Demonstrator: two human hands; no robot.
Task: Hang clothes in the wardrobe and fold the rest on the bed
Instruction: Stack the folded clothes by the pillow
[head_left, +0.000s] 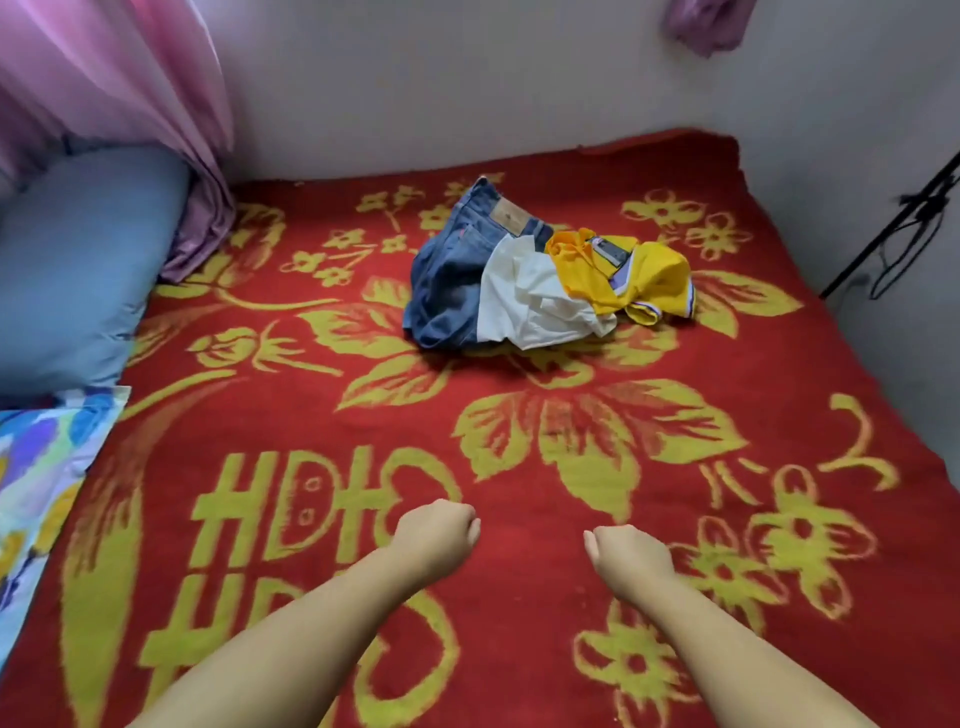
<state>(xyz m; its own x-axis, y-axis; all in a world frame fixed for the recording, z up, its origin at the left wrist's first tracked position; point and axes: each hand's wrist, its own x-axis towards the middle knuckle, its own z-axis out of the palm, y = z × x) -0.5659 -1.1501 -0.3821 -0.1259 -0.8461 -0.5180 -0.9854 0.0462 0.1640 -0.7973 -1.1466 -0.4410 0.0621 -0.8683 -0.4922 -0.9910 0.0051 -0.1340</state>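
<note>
Yellow letters "HDH" woven into red blanket (519, 545), partly repeated below, jeans (447, 280) waist patch unreadable

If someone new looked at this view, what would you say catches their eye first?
Most likely the red blanket with bold yellow flowers covering the bed, then the small heap at its far middle: blue jeans, a white garment and a yellow shirt. Near the camera, the left hand and right hand are curled, holding nothing.
</note>
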